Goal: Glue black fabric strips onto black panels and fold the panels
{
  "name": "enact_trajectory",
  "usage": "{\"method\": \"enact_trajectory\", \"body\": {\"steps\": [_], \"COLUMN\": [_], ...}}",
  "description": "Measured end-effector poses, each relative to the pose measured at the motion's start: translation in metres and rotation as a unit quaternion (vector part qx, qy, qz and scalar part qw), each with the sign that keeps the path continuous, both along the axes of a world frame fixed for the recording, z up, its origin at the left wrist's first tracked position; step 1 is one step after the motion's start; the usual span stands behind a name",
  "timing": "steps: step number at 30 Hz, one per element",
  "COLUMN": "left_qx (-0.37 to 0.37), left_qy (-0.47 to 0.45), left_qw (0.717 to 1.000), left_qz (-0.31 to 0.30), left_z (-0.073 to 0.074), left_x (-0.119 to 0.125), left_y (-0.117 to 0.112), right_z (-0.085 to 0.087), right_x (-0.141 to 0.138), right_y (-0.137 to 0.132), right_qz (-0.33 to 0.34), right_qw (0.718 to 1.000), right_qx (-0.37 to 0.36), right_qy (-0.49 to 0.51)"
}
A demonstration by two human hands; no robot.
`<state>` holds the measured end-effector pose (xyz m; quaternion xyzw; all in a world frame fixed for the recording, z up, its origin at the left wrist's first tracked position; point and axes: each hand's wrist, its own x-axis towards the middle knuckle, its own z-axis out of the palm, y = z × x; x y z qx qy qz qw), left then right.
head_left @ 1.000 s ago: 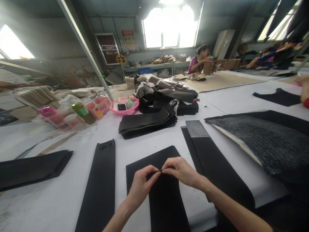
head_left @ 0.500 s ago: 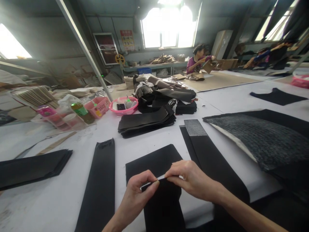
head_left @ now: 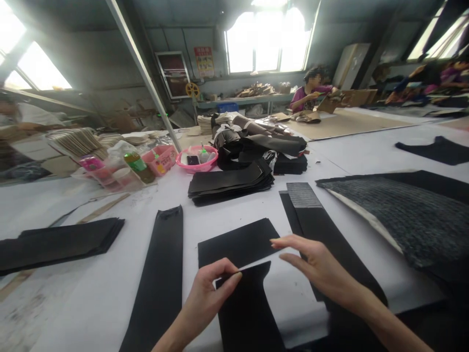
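Between thumb and forefinger my left hand (head_left: 216, 288) pinches the top edge of a black fabric strip (head_left: 249, 308), which hangs down toward me. To the right of that edge, my right hand (head_left: 311, 261) is off the fabric, thumb and fingers apart, holding nothing. Just beyond both hands lies a flat black fabric piece (head_left: 238, 239) on the white table (head_left: 216, 212). A long black strip (head_left: 161, 274) rests left of my left hand. Right of my right hand lie long black strips (head_left: 340, 244), one with a grey textured end.
Behind are a stack of black pieces (head_left: 230, 181), a pink basin (head_left: 198, 160) and a heap of dark fabric (head_left: 264, 146). Black strips (head_left: 62, 242) lie at left, grey textured fabric (head_left: 399, 210) at right. A person (head_left: 311, 93) works at the far table.
My right hand has let go of the strip's edge and moved right, its fingers parting. My left hand keeps its pinch. The whole view has shifted slightly.
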<state>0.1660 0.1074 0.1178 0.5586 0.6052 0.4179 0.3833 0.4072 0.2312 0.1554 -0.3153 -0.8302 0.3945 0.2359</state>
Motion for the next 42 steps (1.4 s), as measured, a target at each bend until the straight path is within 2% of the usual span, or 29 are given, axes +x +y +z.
{"method": "enact_trajectory", "body": {"steps": [3,7,10,16,23,25,27,28,29,30,32,34,36,37,39,41,42], "left_qx": [0.030,0.050,0.068,0.100,0.094,0.077,0.043,0.018,-0.011,-0.032,-0.034,0.000,0.016,0.010,-0.002,-0.024,-0.029], "left_qy": [0.011,0.037,0.073,0.139,0.157,0.154,0.122,0.086,0.031,-0.023,-0.104,-0.146,-0.176,-0.184,-0.213,-0.236,-0.235], "left_qw": [0.999,0.998,0.995,0.985,0.982,0.985,0.991,0.995,0.998,0.998,0.994,0.989,0.984,0.981,0.973,0.963,0.961], "left_qz": [-0.016,0.009,0.020,-0.025,-0.041,-0.018,0.030,0.054,0.047,0.039,0.020,0.007,-0.036,-0.065,-0.094,-0.124,-0.143], "left_z": [0.005,0.011,0.014,0.017,0.016,0.014,0.007,0.002,-0.003,-0.009,-0.020,-0.023,-0.018,-0.013,-0.004,0.002,0.003], "left_x": [0.015,0.015,0.009,-0.003,-0.013,-0.028,-0.048,-0.057,-0.063,-0.066,-0.057,-0.032,0.000,0.014,0.032,0.034,0.031], "left_y": [0.005,0.003,-0.001,-0.006,-0.012,-0.015,-0.019,-0.021,-0.022,-0.021,-0.017,-0.007,0.004,0.009,0.017,0.023,0.025], "right_z": [-0.003,-0.010,-0.012,-0.009,-0.005,-0.005,-0.003,-0.001,0.002,0.006,0.017,0.036,0.061,0.076,0.107,0.132,0.140], "right_x": [-0.034,-0.054,-0.055,-0.052,-0.046,-0.037,-0.025,-0.020,-0.016,-0.014,-0.016,-0.024,-0.029,-0.028,-0.019,-0.002,0.008], "right_y": [-0.019,-0.030,-0.031,-0.034,-0.034,-0.029,-0.020,-0.016,-0.012,-0.009,-0.005,-0.005,-0.004,-0.004,0.000,0.004,0.006], "right_qz": [0.067,0.097,0.108,0.140,0.154,0.140,0.086,0.048,0.014,-0.010,-0.005,0.035,0.047,0.029,-0.056,-0.155,-0.163], "right_qw": [0.993,0.983,0.975,0.955,0.955,0.959,0.971,0.977,0.982,0.986,0.991,0.989,0.981,0.974,0.951,0.918,0.914], "right_qx": [0.098,0.140,0.175,0.251,0.239,0.232,0.215,0.199,0.181,0.161,0.130,0.135,0.182,0.220,0.305,0.365,0.372], "right_qy": [-0.020,-0.064,-0.080,-0.072,-0.082,-0.079,-0.066,-0.058,-0.049,-0.043,-0.043,-0.051,-0.051,-0.042,-0.010,0.016,0.009]}}
